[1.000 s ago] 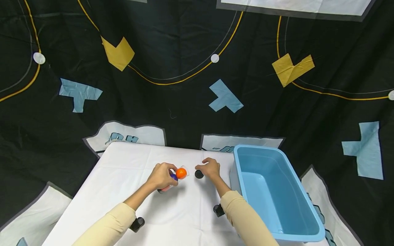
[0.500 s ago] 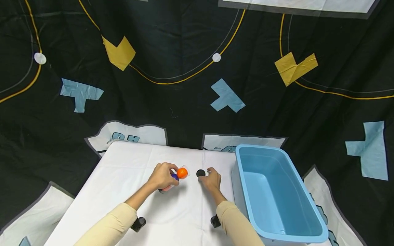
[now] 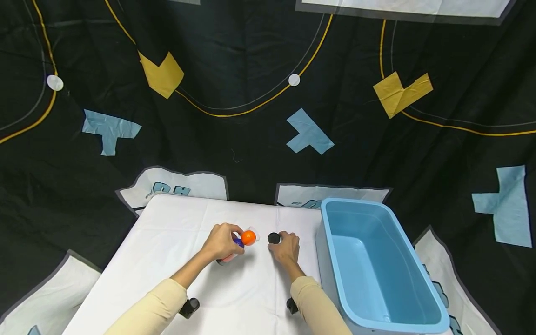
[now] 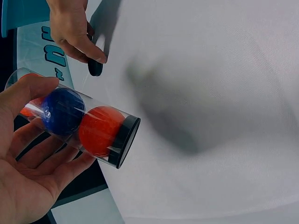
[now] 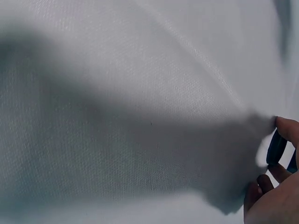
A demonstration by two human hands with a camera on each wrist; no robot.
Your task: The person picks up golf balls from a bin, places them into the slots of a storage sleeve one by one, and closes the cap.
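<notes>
My left hand (image 3: 222, 242) grips a clear tube (image 4: 72, 136) around its side, thumb on one side and fingers on the other. Inside it in the left wrist view are a blue ball (image 4: 64, 112) and an orange-red ball (image 4: 100, 130), with another orange ball (image 3: 248, 237) at the far end. A black cap (image 4: 126, 142) covers the tube's near end. To the right, my right hand (image 3: 286, 249) pinches a round black lid (image 3: 274, 238) by its edge above the table, a short gap from the tube's far end.
A light blue bin (image 3: 331, 260) stands on the right of the white-covered table (image 3: 247, 302). Behind the table hangs a black cloth (image 3: 234, 149) with tape marks. Black wrist cameras (image 3: 190, 308) sit below each forearm.
My right hand has changed its hold on the black lid, swinging from above it to its lower right side. The left hand keeps the tube nearly in place.
</notes>
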